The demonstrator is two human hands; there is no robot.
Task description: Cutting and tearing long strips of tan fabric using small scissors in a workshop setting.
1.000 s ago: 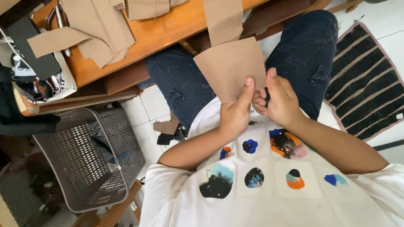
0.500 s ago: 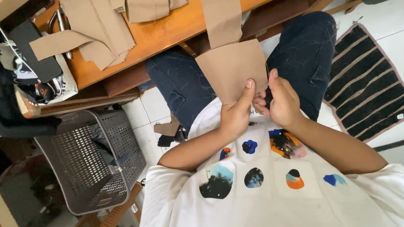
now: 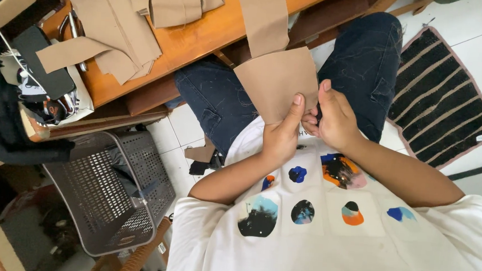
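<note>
A long wooden table (image 3: 202,38) runs across the top of the view, and loose tan cloth pieces (image 3: 120,16) are heaped on it, some hanging over its near edge. Below it the person sits on a white tiled floor (image 3: 481,33), in dark jeans (image 3: 363,59) and a white shirt (image 3: 329,236) printed with coloured blotches. To the person's right lies a dark striped mat (image 3: 444,97) with a pale border. On the other side a grey plastic basket (image 3: 109,194) with a perforated wall stands tipped on the floor, near the person's left elbow. A tan cloth piece (image 3: 275,79) hangs from the table edge as a strap and widens into a broad panel over the lap. The left hand (image 3: 280,135) grips the lower edge of that panel, thumb pressed flat on its face and the fingers closed behind it. The right hand (image 3: 334,121) sits just beside it at the panel's lower right corner, touching the cloth, curled tight around a small dark tool; what the tool is I cannot make out. At the far left, a black bundle (image 3: 3,110) and a small cardboard box (image 3: 6,4) sit by the table end.
</note>
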